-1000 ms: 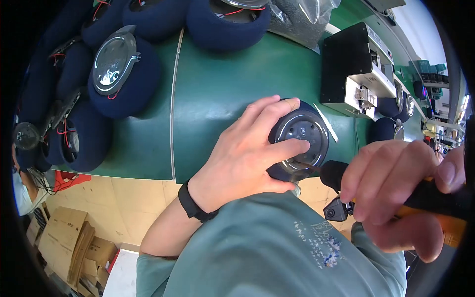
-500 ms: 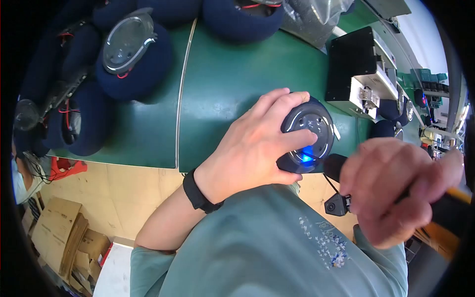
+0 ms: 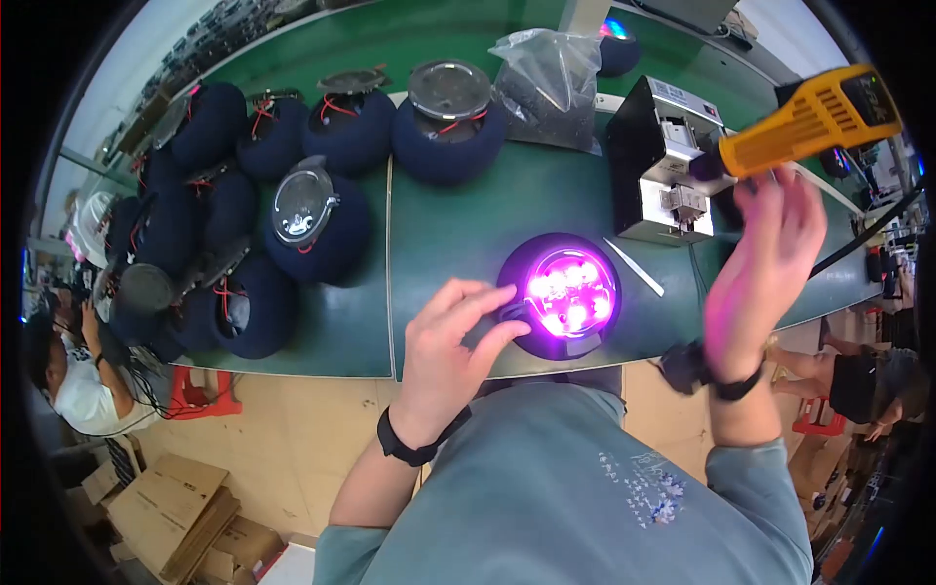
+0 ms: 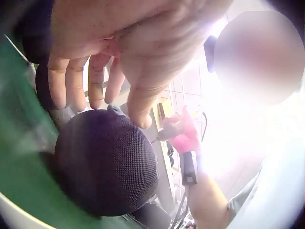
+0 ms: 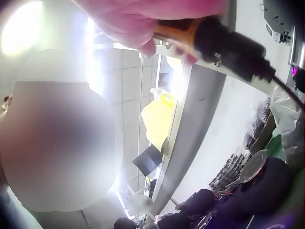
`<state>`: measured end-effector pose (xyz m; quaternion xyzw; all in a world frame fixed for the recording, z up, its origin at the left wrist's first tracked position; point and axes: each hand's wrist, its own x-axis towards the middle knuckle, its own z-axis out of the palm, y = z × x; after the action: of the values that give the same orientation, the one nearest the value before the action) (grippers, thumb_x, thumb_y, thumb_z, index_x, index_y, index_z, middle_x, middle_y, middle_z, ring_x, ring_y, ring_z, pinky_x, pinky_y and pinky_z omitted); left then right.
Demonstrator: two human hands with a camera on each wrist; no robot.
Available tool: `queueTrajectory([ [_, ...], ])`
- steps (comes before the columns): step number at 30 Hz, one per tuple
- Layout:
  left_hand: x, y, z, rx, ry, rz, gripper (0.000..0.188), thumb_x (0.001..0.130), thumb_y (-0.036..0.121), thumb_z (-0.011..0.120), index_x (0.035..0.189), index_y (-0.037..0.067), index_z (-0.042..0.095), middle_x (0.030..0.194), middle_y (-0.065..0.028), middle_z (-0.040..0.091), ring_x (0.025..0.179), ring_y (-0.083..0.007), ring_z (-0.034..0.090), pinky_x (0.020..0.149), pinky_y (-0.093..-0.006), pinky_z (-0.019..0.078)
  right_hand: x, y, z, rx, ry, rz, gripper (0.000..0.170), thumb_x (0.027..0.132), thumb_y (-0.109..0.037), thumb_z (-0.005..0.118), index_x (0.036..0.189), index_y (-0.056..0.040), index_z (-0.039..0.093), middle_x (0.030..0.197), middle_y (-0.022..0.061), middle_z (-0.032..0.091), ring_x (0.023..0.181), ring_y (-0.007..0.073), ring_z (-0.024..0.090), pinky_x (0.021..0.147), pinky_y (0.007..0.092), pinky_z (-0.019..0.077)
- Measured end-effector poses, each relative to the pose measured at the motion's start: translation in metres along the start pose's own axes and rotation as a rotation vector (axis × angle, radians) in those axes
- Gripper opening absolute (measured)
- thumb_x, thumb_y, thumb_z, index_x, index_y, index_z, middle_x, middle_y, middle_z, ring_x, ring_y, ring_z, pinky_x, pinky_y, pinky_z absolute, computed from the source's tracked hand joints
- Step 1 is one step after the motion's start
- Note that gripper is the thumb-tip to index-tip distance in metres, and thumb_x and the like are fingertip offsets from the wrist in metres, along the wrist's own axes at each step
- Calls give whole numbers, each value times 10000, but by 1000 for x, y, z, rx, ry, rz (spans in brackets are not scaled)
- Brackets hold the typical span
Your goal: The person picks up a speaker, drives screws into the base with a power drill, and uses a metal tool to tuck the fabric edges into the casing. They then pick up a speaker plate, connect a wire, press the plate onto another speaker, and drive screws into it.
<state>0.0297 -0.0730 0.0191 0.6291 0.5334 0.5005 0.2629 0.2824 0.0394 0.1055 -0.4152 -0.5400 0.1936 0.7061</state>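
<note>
A round dark fabric-covered unit [image 3: 507, 263] lies on the green table [image 3: 458, 210], its clear disc [image 3: 573, 292] glowing pink. My left hand [image 3: 444, 356] is at its left edge, thumb and forefinger bent and apart around a small dark part. From the left wrist view, the left fingers [image 4: 95, 71] hang over the dark mesh ball [image 4: 107, 162], by a grey tab [image 4: 116, 111]. Raised at the right, my right hand [image 3: 765, 258] holds a yellow power tool [image 3: 809, 122]; the right wrist view has its black front [image 5: 233, 50] and thin bit pointing right, off the unit.
Several dark fabric units with clear discs and red wires [image 3: 448, 136] stand at the left and back. A plastic bag [image 3: 551, 88], a black and silver machine [image 3: 643, 161] and a white strip [image 3: 636, 266] are also on the table. People sit at both sides.
The right hand and tool have moved up and away from the unit. The left hand has slid off the disc to the left edge. The disc's lights have come on pink.
</note>
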Motion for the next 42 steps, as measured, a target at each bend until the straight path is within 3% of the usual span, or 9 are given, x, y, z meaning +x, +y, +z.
queueTrajectory([
  [4, 2, 2, -6, 109, -83, -11, 343, 847, 27, 915, 1178, 25, 829, 1054, -78, 753, 977, -226, 746, 744, -319, 582, -65, -6, -14, -568, -885, -153, 1294, 610, -438, 1088, 1630, -25, 408, 1678, 253, 403, 1509, 443, 484, 1249, 526, 435],
  [9, 30, 12, -26, 411, -288, 291, 257, 872, 35, 897, 1108, 17, 797, 1026, -95, 712, 931, -272, 721, 747, -339, 575, -67, 9, -3, -571, -1196, 2, 1332, 567, -333, 1067, 1675, -76, 374, 1642, 297, 392, 1487, 545, 439, 1209, 591, 464],
  [12, 36, 25, -35, 220, -177, 137, 341, 868, 64, 917, 1178, 23, 779, 1077, -108, 711, 930, -245, 717, 756, -332, 584, -40, -6, 4, -539, -1315, 159, 1303, 553, -270, 1069, 1652, -57, 402, 1608, 270, 435, 1480, 511, 474, 1231, 535, 458],
  [16, 14, 10, -54, -61, 40, -160, 392, 900, 80, 919, 1257, 18, 771, 1054, -77, 727, 831, -147, 727, 739, -276, 583, 18, -19, 46, -137, -1185, 77, 1335, 535, -299, 1081, 1650, -13, 405, 1571, 217, 526, 1504, 372, 520, 1260, 456, 416],
  [19, 12, -9, -58, 41, -191, -280, 351, 934, 164, 888, 1249, 60, 770, 1046, -101, 730, 838, -200, 738, 757, -322, 597, 67, -33, 133, -62, -956, 146, 1306, 579, -290, 1055, 1651, 26, 381, 1532, 183, 592, 1432, 293, 577, 1219, 416, 460],
  [25, -1, -53, -41, 243, -307, -229, 252, 967, 271, 850, 1175, 140, 792, 1032, -30, 757, 746, -198, 724, 680, -348, 575, 141, 129, 323, -519, -863, -194, 1428, 586, -452, 1058, 1713, -56, 276, 1566, 347, 496, 1383, 597, 557, 1174, 588, 513],
  [32, -15, -42, -54, 121, -326, -244, 218, 987, 227, 820, 1180, 128, 794, 1084, -44, 752, 849, -224, 728, 775, -357, 595, 133, 248, 366, -739, -1071, 12, 1554, 522, -502, 1083, 1741, -52, 229, 1629, 343, 417, 1466, 613, 459, 1240, 630, 437],
  [36, 38, 22, -89, 457, -519, -199, 368, 979, 251, 824, 1305, 113, 725, 1156, -103, 720, 1018, -332, 740, 851, -421, 618, 156, 200, 361, -610, -1009, -12, 1524, 620, -560, 1048, 1736, 12, 182, 1671, 375, 406, 1512, 564, 464, 1263, 573, 431],
  [42, 140, -9, -36, 908, -226, -44, 466, 949, 207, 833, 1349, 87, 626, 1106, -151, 725, 998, -348, 769, 815, -471, 646, 137, 6, 240, -206, -760, 14, 991, 873, -485, 948, 1607, -29, 463, 1560, 271, 588, 1372, 366, 632, 1124, 482, 530],
])
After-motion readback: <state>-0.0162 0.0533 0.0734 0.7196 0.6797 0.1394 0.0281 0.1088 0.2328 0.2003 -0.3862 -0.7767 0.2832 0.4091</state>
